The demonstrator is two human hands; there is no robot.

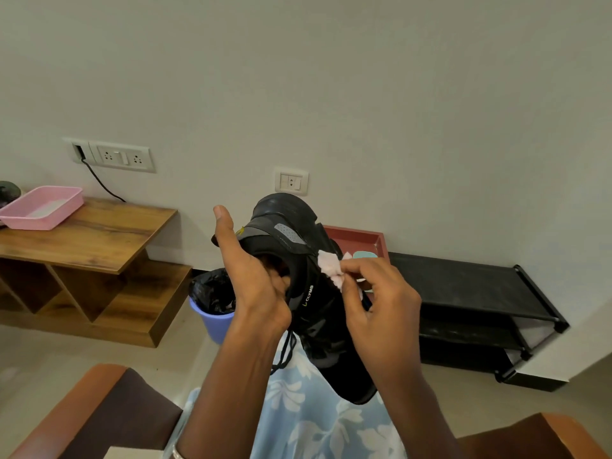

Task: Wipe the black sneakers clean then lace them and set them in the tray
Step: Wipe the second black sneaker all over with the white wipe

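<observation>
— Blue floral fabric (314,425) lies closest, across the lap, between two brown chair arms (82,409). What's above it?
— A black sneaker (331,342), held in the air over the lap, heel up, toe tipped down toward the fabric. Its laces (286,356) dangle below the left wrist.
— How is it held?
— The left hand (256,279) has its fingers curled down inside the collar; the thumb stands straight up outside.
— And the other?
— The right hand (381,299) pinches a pale pink cloth (331,268) between thumb and forefinger against the sneaker's side; its other fingers are loosely bent.
— Where's the tray (356,232)?
— Reddish, on a black shoe rack (463,283) by the wall, behind the sneaker and well apart from it. Something teal lies in it; I cannot tell what.
— Anything left of that?
— A blue bin (215,319) lined with a black bag, then a wooden table (99,233) bearing a pink basket (39,207).
</observation>
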